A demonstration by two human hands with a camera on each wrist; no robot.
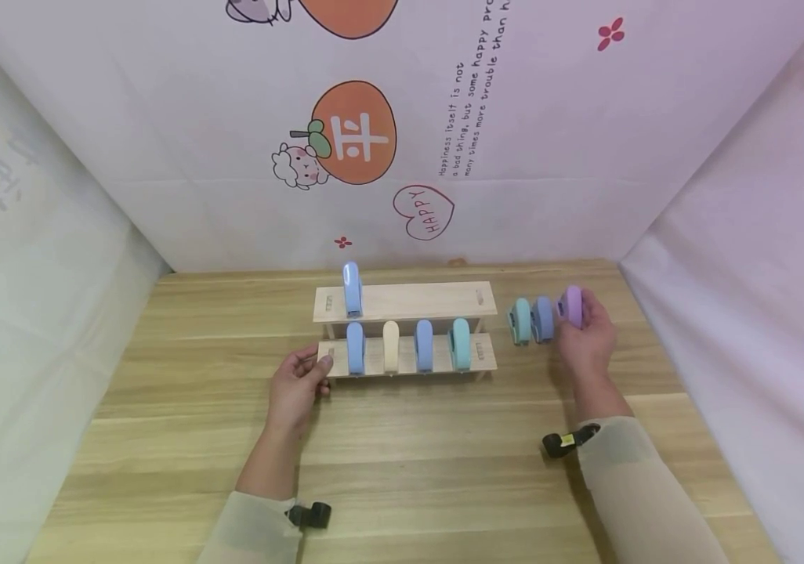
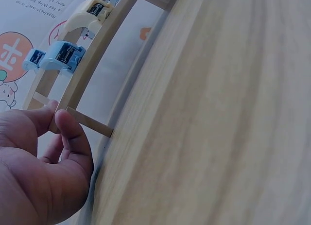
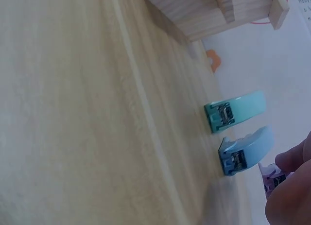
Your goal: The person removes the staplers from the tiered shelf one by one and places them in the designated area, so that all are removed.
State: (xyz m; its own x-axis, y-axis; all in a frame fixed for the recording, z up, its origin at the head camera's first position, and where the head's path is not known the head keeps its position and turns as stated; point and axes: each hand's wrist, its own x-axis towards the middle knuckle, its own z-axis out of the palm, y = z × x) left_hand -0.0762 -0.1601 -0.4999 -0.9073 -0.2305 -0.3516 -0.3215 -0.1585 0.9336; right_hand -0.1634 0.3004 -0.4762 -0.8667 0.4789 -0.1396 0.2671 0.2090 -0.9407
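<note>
My left hand [image 1: 298,389] pinches the left end of the lower tier of a two-tier wooden stand [image 1: 405,368], thumb on top and fingers below. On that tier stand a blue [image 1: 356,348], a cream [image 1: 391,347], a periwinkle [image 1: 424,346] and a teal [image 1: 460,345] small arched device, each a pastel shell. One more light-blue device [image 1: 352,289] stands at the left of the upper tier. My right hand [image 1: 588,335] grips a purple device [image 1: 570,306] of the same shape, partly hidden by fingers in the right wrist view.
Right of the stand, a green device [image 3: 237,111] and a blue device [image 3: 246,150] stand side by side on the wooden table [image 1: 430,470], metal mechanisms showing near their bases. A printed white cloth [image 1: 529,211] rises behind the table's far edge, with plain-looking cloth [image 1: 747,258] along the right.
</note>
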